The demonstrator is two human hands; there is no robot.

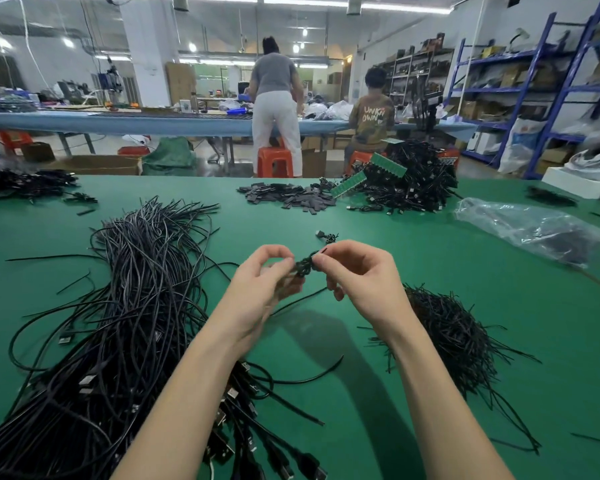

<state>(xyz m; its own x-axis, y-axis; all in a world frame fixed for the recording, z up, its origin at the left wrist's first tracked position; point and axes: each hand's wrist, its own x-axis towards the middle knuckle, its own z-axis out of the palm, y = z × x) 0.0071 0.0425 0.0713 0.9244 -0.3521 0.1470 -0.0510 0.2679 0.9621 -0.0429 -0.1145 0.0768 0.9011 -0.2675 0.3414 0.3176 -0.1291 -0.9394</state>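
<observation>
the small black cable bundle (305,264) is showing only in part: fingertips are covering both its ends, so its shape is hard to make out. the lower fingers (293,289) of the left hand (267,282) are blurring, and how they are lying cannot be told. a thin black tail is trailing from under that hand towards the desk (361,216). the heap of loose cables (136,306) is running off the picture at the desk's near left corner.

the bundle is hanging above the middle of the desk, between the two hands. the left hand is pinching its left end between curled thumb and forefinger. the right hand (361,275) is pinching the right end, where a short thin end is sticking up past its fingertips. a pile of thin black ties (454,327) is lying just right of the right wrist, and one tied bundle (328,236) is lying just beyond the hands, towards the far edge.
</observation>
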